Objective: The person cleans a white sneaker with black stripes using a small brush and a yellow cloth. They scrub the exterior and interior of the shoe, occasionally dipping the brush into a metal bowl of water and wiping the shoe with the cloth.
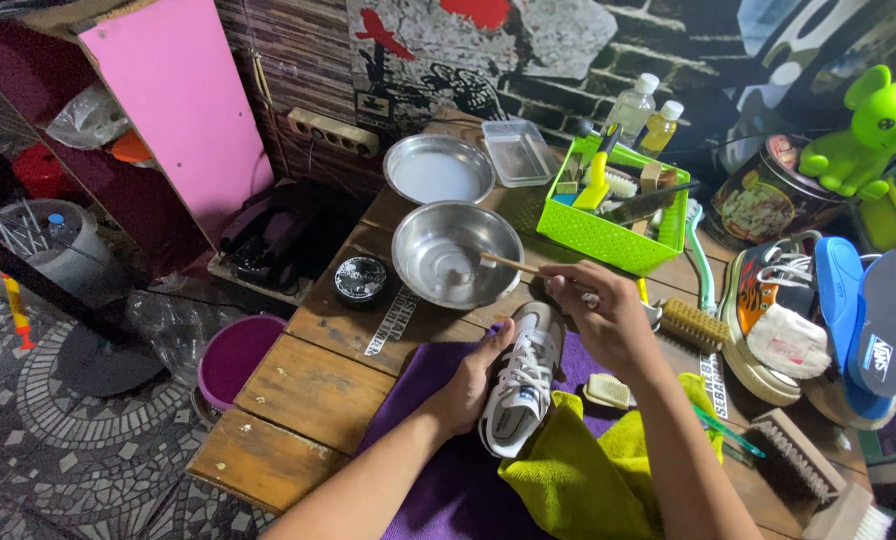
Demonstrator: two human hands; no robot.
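Left hand [471,385]: closed around the side of a white sneaker [521,385], which is held tilted above a purple cloth [438,480].
Right hand [600,318]: closed on a thin wooden-handled brush [513,264], just above the sneaker's toe.
Brush tip: reaches into a steel bowl [456,252] beyond the hands.
Yellow cloth [578,470]: lies under the right forearm.
Green basket [613,215]: stands on the surface beyond the right hand.

L hand [471,385] holds a white shoe [521,380] on a purple cloth [438,480]. R hand [598,315] grips a thin stick brush [508,263], tip in a shiny bowl [457,253] w/ a bit of water. Green basket [608,235] sits just behind.
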